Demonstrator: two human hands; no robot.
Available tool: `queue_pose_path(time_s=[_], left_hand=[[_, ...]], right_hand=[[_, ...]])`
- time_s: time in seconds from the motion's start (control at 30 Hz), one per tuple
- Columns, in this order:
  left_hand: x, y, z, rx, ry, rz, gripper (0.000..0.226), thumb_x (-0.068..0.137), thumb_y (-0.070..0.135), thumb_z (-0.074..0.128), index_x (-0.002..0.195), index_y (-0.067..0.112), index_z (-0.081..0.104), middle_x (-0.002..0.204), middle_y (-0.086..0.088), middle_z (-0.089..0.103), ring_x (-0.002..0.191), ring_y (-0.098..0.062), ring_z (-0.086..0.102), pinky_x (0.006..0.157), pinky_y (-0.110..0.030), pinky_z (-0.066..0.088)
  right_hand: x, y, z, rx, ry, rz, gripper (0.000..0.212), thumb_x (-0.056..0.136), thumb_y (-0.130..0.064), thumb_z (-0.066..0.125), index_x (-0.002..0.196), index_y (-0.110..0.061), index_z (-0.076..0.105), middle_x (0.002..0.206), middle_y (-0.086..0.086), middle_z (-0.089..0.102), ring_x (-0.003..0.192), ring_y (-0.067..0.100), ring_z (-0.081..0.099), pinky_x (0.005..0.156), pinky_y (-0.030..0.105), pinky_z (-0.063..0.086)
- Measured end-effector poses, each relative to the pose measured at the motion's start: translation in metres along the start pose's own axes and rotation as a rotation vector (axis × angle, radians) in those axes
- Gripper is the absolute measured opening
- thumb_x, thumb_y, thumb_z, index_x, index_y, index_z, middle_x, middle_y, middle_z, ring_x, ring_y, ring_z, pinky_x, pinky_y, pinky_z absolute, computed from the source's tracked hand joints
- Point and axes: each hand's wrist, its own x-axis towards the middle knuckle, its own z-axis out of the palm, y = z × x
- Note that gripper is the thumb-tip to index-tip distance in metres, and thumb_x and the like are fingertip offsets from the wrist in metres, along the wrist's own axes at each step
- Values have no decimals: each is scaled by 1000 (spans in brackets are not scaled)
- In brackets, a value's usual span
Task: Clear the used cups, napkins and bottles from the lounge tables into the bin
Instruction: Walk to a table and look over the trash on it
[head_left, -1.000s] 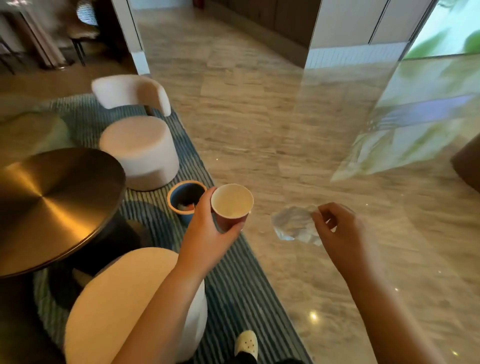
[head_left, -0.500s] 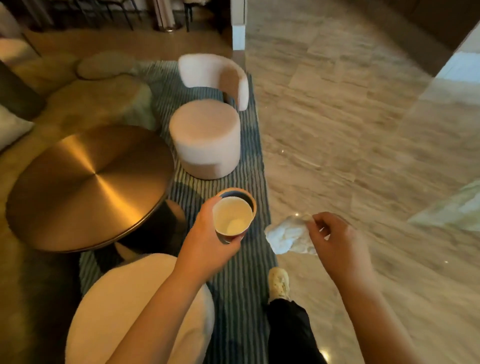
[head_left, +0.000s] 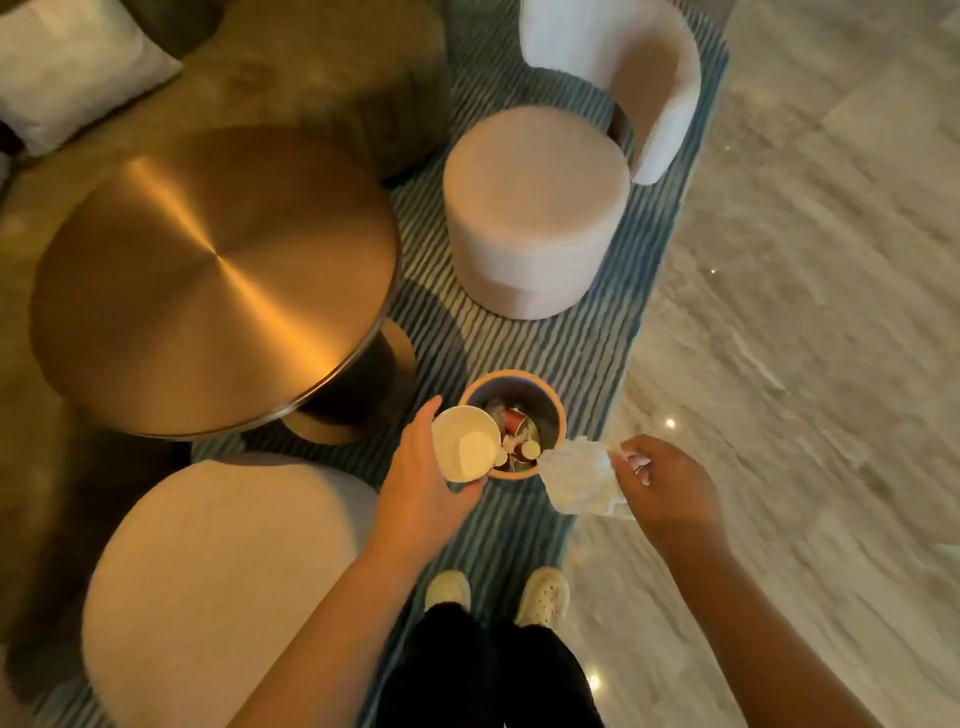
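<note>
My left hand (head_left: 418, 483) grips an empty paper cup (head_left: 466, 450), white inside, held over the left edge of the small round bin (head_left: 551, 400). The bin has an orange rim and stands on the striped rug; several cups and other rubbish lie inside it. A crumpled white napkin (head_left: 579, 477) hangs pinched in the fingers of my right hand (head_left: 667, 480), just right of the bin's rim.
A round brass table (head_left: 208, 275) stands to the left. A pale round stool (head_left: 535, 208) and a white chair (head_left: 618, 62) sit beyond the bin, another stool (head_left: 218, 582) near left. My feet (head_left: 498, 597) rest on the striped rug (head_left: 597, 353). Marble floor (head_left: 805, 312) lies right.
My view has tilted down and I have stepped up to the bin. Both hands, with cup and napkin, now sit right above its opening instead of short of it.
</note>
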Motion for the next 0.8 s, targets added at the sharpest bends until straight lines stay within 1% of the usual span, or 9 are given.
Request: queue_pose_path(time_s=[0.07,0.13,0.2,0.3,0.43,0.5,0.57,0.7,0.8], left_hand=[[22,-8,15,36,-34,-2,88,74,35,79,141,34,24,120,23,30,119,0,34,94,-24,39],[45,-18,31,64,-58,4,80,73,26,80,135,34,30,110,27,27,118,-7,38,90,-25,40],[67,-31,47,87,-70,-14,75,72,19,79,129,33,34,108,26,28,117,-13,42,88,-30,43],[98,-57,77,151,-81,-80,67,72,27,78,124,33,36,118,13,40,113,-18,49,84,-42,49],[136,-101,127,222,-104,-146,57,73,38,76,117,35,40,117,8,47,107,-15,51,78,-37,48],[153,-127,152,254,-118,-164,62,70,38,78,119,35,40,117,9,47,108,-13,50,78,-33,48],[169,-152,176,276,-125,-167,68,69,38,79,124,32,39,120,8,46,111,-13,49,80,-35,49],[193,-191,216,309,-103,-125,72,69,33,79,128,25,39,124,3,45,112,-18,49,85,-38,47],[204,-215,239,347,-78,-76,80,66,31,82,132,18,38,129,-1,46,116,-21,48,87,-36,45]], right_hand=[[31,10,15,31,-43,32,15,92,-32,57,101,-24,65,92,-4,63,85,17,57,72,25,38],[62,16,31,74,-59,69,9,91,-27,59,96,-22,65,91,0,64,84,20,60,71,26,41],[88,20,47,59,-93,116,9,93,-25,57,92,-21,66,92,2,65,84,19,59,72,26,42],[125,34,78,66,-122,183,14,93,-25,56,98,-18,67,96,2,66,86,17,59,72,27,43],[167,66,128,102,-129,255,19,92,-27,59,107,-17,65,104,2,65,89,17,57,67,24,40],[186,82,152,102,-131,262,19,92,-27,59,108,-17,65,104,1,65,88,16,57,62,22,39],[204,97,176,90,-116,252,19,93,-26,57,109,-18,65,104,-1,65,87,14,56,66,24,42],[237,125,224,33,-112,211,19,94,-28,53,108,-22,65,101,-1,65,87,17,59,76,37,53],[257,140,251,-35,-121,132,17,95,-29,52,104,-23,65,97,0,63,83,18,60,74,42,55]])
